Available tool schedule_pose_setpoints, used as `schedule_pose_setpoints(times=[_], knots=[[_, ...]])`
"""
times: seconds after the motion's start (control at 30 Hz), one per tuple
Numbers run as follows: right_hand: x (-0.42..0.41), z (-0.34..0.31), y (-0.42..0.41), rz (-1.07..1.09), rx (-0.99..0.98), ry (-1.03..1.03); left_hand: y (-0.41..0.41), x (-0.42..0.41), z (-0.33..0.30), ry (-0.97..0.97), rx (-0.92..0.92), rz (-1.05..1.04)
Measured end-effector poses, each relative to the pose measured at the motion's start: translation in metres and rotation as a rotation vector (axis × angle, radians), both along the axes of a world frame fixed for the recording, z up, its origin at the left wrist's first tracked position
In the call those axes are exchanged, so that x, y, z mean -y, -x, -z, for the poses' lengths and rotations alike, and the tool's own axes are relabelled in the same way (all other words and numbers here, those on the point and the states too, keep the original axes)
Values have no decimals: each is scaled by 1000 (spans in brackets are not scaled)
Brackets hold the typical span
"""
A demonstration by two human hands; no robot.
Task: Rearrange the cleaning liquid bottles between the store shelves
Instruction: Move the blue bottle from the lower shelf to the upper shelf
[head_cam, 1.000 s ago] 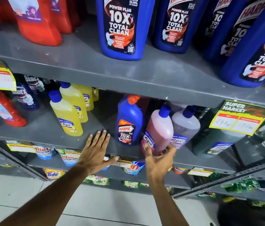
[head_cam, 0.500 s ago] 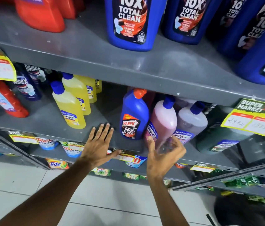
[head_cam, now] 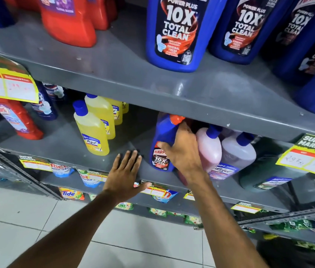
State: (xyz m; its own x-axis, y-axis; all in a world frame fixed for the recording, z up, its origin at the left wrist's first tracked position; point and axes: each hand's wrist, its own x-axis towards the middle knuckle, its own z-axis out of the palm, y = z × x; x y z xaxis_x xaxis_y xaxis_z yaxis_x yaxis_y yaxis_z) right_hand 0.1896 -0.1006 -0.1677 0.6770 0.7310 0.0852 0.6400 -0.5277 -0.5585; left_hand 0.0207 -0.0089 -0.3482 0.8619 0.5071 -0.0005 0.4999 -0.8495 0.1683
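Observation:
A small blue Harpic bottle [head_cam: 161, 140] with an orange cap stands on the middle grey shelf [head_cam: 118, 146]. My right hand [head_cam: 181, 149] wraps around its body from the right. Just right of it stand a pink bottle [head_cam: 209, 149] and a pale lilac bottle [head_cam: 238, 153], both with blue caps. My left hand [head_cam: 125, 175] lies flat, fingers spread, on the shelf's front edge, holding nothing. Left of that stands a row of yellow bottles [head_cam: 92, 130]. Large blue Harpic bottles [head_cam: 179, 31] fill the upper shelf [head_cam: 114, 68].
Red bottles [head_cam: 69, 22] stand at the upper left and a red bottle [head_cam: 19, 120] at the middle left. A dark green bottle [head_cam: 265, 178] lies at the right. Yellow price tags [head_cam: 7, 86] hang from shelf edges. Detergent pouches [head_cam: 69, 193] fill lower shelves above a tiled floor [head_cam: 36, 229].
My right hand left the pink bottle, moved up and left, and closed on the small blue Harpic bottle. My left hand stayed flat on the shelf edge.

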Motion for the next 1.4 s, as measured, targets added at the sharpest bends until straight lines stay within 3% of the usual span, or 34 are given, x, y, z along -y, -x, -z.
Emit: schedule_pose_setpoints(times=[0.23,0.43,0.6,0.8,0.97,1.17,1.4], knots=[[12,8,12,57,9,-63,8,-1,-9,10,-62,65],[53,-14,47,81,-58,-134,48,22,-54,-22,48,74],[94,-78,82,23,-15,-244,86,43,-122,-139,125,143],[128,-182,98,-5,221,-347,93,43,-224,-302,417,241],[132,-268,84,-85,302,-496,68,22,-303,-382,530,141],[111,-334,46,-71,386,-559,29,-9,-358,-321,426,0],[76,-361,-3,-46,299,-459,3,-35,-359,-92,191,-99]])
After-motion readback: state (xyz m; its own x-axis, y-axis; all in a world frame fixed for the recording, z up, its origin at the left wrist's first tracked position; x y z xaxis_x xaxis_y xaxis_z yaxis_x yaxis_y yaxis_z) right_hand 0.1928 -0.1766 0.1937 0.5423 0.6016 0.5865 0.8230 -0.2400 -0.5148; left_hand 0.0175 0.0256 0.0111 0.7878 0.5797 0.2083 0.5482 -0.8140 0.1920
